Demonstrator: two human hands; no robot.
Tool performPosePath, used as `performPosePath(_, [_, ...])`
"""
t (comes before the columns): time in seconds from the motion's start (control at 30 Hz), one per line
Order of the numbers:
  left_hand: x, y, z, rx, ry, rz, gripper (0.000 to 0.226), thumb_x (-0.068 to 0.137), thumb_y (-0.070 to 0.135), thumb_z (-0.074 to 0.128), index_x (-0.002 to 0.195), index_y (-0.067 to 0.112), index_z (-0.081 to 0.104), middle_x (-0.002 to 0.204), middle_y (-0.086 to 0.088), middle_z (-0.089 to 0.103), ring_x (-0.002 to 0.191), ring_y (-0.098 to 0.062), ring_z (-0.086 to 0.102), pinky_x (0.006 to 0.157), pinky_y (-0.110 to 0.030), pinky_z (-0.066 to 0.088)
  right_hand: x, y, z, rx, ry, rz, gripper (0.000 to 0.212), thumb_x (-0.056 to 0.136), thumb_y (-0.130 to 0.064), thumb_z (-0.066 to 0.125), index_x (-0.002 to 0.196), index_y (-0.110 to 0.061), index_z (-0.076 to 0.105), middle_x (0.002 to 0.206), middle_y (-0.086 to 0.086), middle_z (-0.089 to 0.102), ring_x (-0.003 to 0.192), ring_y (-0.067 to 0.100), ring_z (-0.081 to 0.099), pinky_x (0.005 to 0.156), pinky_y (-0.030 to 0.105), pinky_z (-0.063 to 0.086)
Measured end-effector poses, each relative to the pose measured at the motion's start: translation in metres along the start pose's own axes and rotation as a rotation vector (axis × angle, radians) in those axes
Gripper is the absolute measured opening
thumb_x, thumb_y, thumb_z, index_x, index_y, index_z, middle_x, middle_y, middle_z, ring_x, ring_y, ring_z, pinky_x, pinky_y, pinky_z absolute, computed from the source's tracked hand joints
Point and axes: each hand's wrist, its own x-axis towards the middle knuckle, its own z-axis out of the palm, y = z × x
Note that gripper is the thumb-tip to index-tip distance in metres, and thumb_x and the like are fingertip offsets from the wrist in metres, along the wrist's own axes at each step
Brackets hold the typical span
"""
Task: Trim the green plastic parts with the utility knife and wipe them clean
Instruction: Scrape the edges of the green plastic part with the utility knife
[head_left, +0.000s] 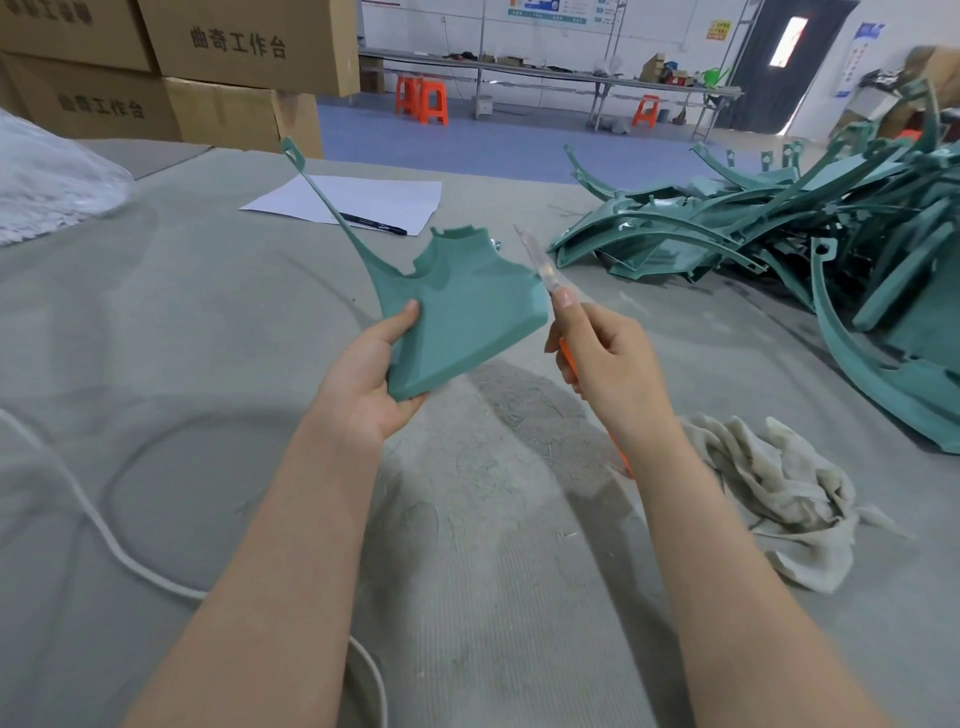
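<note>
My left hand (371, 371) grips the lower corner of a green plastic part (467, 306), held up above the grey table with its long thin arm pointing up and left. My right hand (608, 358) holds an orange utility knife (540, 262) with the blade out. The blade lies against the part's right edge, and my thumb presses along the knife's back. A crumpled beige cloth (779, 493) lies on the table to the right of my right forearm.
A big pile of green plastic parts (810, 228) fills the right side of the table. A white sheet of paper (358, 200) with a black pen (371, 223) lies farther back. A white cord (119, 551) loops at left. Cardboard boxes (218, 67) stand behind.
</note>
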Motion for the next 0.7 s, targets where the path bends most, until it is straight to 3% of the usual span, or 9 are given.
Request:
performPosePath(0.47, [0.0043, 0.0019, -0.005, -0.045, -0.004, -0.028, 0.009, 0.091, 0.018, 0.063, 0.089, 0.01, 0.065, 0.069, -0.002, 0.074, 0.057, -0.013, 0.071, 0.044, -0.02, 0.052, -0.0047, -0.005, 0.0006, 0.093, -0.142, -0.054, 0.056, 0.092, -0.053, 0.042, 0.067, -0.004, 0.054, 0.047, -0.005, 0.042, 0.048, 0.011, 0.036, 0.052, 0.026, 0.031])
performPosePath(0.7, [0.0089, 0.0021, -0.008, -0.121, 0.051, -0.03, 0.008, 0.092, 0.017, 0.063, 0.089, 0.01, 0.064, 0.069, -0.002, 0.073, 0.056, -0.014, 0.07, 0.046, -0.021, 0.053, -0.0061, -0.0062, 0.0002, 0.037, -0.242, -0.134, 0.053, 0.09, -0.051, 0.046, 0.065, -0.005, 0.056, 0.051, 0.004, 0.043, 0.047, 0.012, 0.037, 0.05, 0.026, 0.032])
